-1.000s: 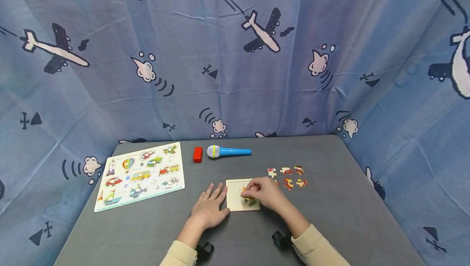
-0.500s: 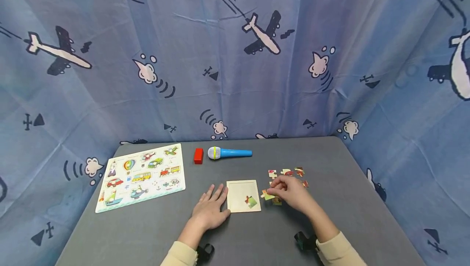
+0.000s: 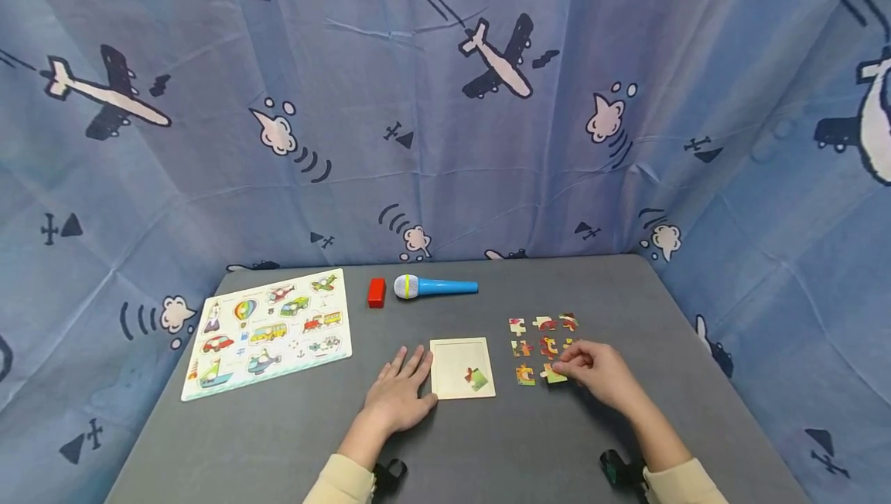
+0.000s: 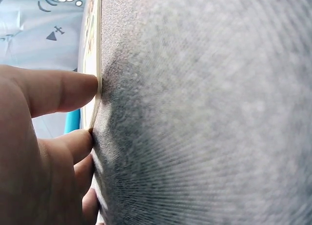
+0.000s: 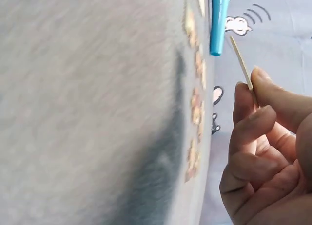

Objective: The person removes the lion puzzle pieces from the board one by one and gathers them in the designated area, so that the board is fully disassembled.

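Note:
My right hand (image 3: 602,372) pinches a green-and-yellow jigsaw piece (image 3: 553,373) between thumb and forefinger. In the right wrist view the piece (image 5: 241,62) appears edge-on, raised off the table. Several other jigsaw pieces (image 3: 547,346) lie in loose rows beside and behind that hand, some partly covered by its fingers. My left hand (image 3: 398,394) lies on the table with spread fingers. Its thumb and forefinger touch the left edge of a square wooden puzzle tray (image 3: 448,361). Inside the tray, toward the lower right, one green-and-red piece (image 3: 476,379) lies tilted.
On the left of the grey table (image 3: 278,442) lies a picture board (image 3: 267,334) with vehicle drawings. A red block (image 3: 376,293) and a blue toy microphone (image 3: 445,287) lie behind the tray. A blue patterned curtain (image 3: 445,133) hangs around the table's back and sides.
My right hand has withdrawn from the tray and moved right, carrying a jigsaw piece over to the loose pieces. One piece stays in the tray. My left hand has kept its place.

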Action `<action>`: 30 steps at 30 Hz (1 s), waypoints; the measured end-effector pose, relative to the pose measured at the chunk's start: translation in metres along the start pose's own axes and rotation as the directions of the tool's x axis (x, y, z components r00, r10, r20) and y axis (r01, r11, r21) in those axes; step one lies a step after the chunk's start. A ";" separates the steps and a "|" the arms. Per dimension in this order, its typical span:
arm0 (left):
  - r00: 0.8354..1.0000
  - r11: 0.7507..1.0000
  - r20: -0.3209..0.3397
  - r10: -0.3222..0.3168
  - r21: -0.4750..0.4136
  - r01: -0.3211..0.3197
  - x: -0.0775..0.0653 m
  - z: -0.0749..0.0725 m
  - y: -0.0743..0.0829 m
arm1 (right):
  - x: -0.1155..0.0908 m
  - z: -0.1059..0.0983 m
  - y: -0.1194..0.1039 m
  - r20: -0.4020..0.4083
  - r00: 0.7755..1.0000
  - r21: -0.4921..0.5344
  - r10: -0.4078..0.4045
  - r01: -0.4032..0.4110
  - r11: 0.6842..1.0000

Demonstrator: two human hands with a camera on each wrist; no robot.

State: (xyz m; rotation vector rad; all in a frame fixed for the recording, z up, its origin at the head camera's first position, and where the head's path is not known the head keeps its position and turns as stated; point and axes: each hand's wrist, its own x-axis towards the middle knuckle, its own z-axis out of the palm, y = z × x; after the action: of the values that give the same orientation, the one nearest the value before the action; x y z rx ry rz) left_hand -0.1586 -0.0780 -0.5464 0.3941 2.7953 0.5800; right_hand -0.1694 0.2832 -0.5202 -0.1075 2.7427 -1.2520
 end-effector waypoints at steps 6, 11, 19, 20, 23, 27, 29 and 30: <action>1.000 1.000 0.007 -0.002 0.009 0.002 0.002 0.003 -0.003 | 0.002 0.003 0.011 -0.029 0.998 -0.059 0.048 -0.050 0.997; 1.000 1.000 0.019 -0.011 0.007 0.011 0.003 0.003 -0.003 | 0.003 0.009 0.012 -0.050 0.997 -0.126 0.056 -0.062 0.990; 1.000 1.000 0.019 -0.005 0.013 0.005 0.000 -0.001 0.001 | 0.007 0.010 0.011 -0.076 0.997 -0.232 0.020 -0.037 0.972; 1.000 1.000 0.017 -0.004 0.014 0.004 0.000 -0.001 0.001 | 0.007 0.010 0.011 -0.080 0.997 -0.239 0.021 -0.040 0.970; 1.000 1.000 0.019 -0.005 0.015 0.004 0.001 0.000 0.001 | 0.008 0.009 0.008 -0.096 0.995 -0.236 0.015 -0.037 0.971; 1.000 1.000 0.019 -0.005 0.010 0.005 0.002 -0.001 0.001 | 0.010 0.007 -0.004 -0.089 0.996 -0.213 -0.011 -0.009 0.977; 1.000 1.000 0.019 -0.006 0.011 0.006 0.002 -0.002 0.001 | 0.011 0.006 -0.012 -0.074 0.997 -0.198 -0.017 0.002 0.980; 1.000 1.000 0.020 -0.007 0.012 0.007 0.002 -0.002 0.001 | 0.011 0.006 -0.016 -0.068 0.997 -0.190 -0.020 0.007 0.982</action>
State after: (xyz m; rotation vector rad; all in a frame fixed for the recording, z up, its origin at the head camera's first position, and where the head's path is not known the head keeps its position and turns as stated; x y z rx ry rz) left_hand -0.1603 -0.0768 -0.5448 0.3902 2.7815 0.5549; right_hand -0.1796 0.2671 -0.5126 -0.1018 2.9209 -1.0134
